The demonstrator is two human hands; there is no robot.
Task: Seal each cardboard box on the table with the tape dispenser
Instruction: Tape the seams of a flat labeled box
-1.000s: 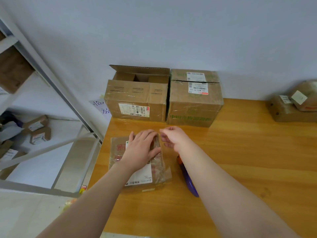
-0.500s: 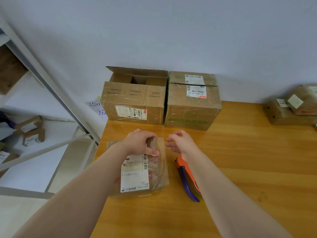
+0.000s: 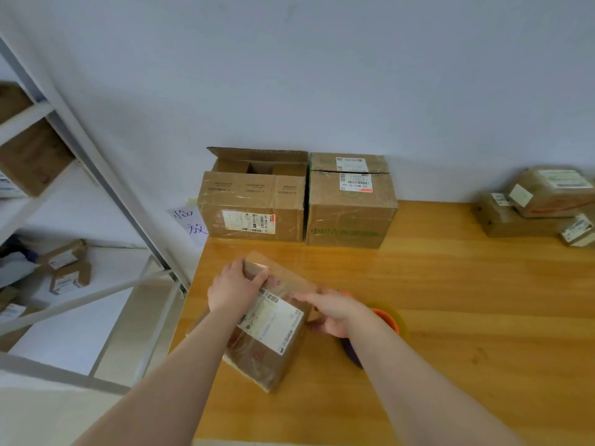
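Observation:
A small flat cardboard box (image 3: pixel 267 346) with a white label and shiny tape lies skewed near the table's left edge. My left hand (image 3: pixel 233 289) grips its far end, fingers curled over the top edge. My right hand (image 3: pixel 335 312) holds the box's right side, fingers on top and thumb below. The orange and purple tape dispenser (image 3: pixel 386 323) lies on the table just right of the box, mostly hidden behind my right wrist.
Two bigger cardboard boxes stand against the wall: an open one (image 3: pixel 254 204) and a closed one (image 3: pixel 351 201). Several small parcels (image 3: pixel 541 201) are piled at the far right. A metal shelf rack (image 3: pixel 96 175) stands left of the wooden table (image 3: pixel 467 300).
The small box has turned, its near end swinging to the right. My left hand moved to its far end and my right hand came onto its right side.

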